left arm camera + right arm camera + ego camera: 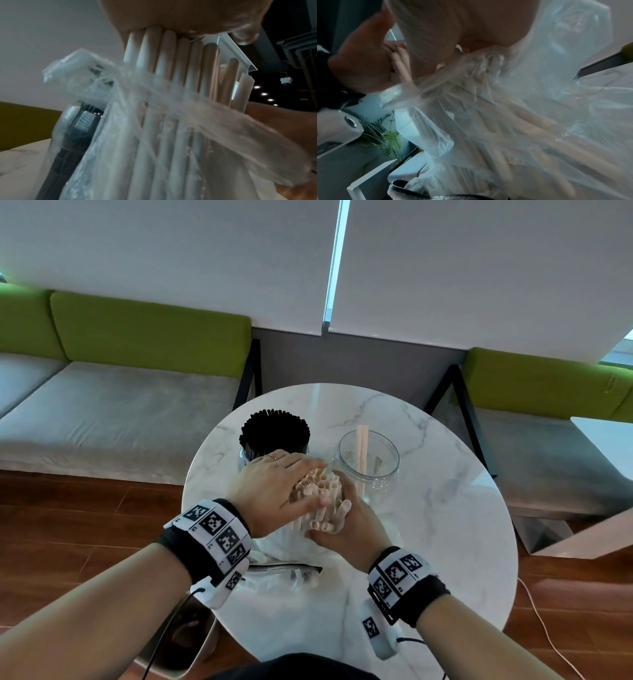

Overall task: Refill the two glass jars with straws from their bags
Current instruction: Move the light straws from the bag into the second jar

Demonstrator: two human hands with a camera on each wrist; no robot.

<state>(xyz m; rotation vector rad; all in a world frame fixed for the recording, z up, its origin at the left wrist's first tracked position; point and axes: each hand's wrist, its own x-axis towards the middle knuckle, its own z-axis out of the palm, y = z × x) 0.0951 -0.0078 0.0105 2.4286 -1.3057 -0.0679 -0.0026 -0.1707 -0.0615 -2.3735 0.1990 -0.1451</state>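
Note:
A bundle of beige straws (318, 491) stands upright at the table's middle, its lower part inside a clear plastic bag (291, 542). My left hand (274, 487) lies flat over the straw tops, fingers straight, palm (171, 13) pressing the straw ends (164, 60). My right hand (342, 529) wraps around the bundle from the right, fingers curled over straws and bag (522, 108). Behind stand a glass jar packed with black straws (274, 436) and a nearly empty glass jar (370, 467) holding a few beige straws.
An empty crumpled bag with a dark strip (284, 571) lies near the front of the round marble table (445, 525). Green-backed benches (137, 392) stand behind the table. A white table corner (603, 433) shows at right, above the wooden floor.

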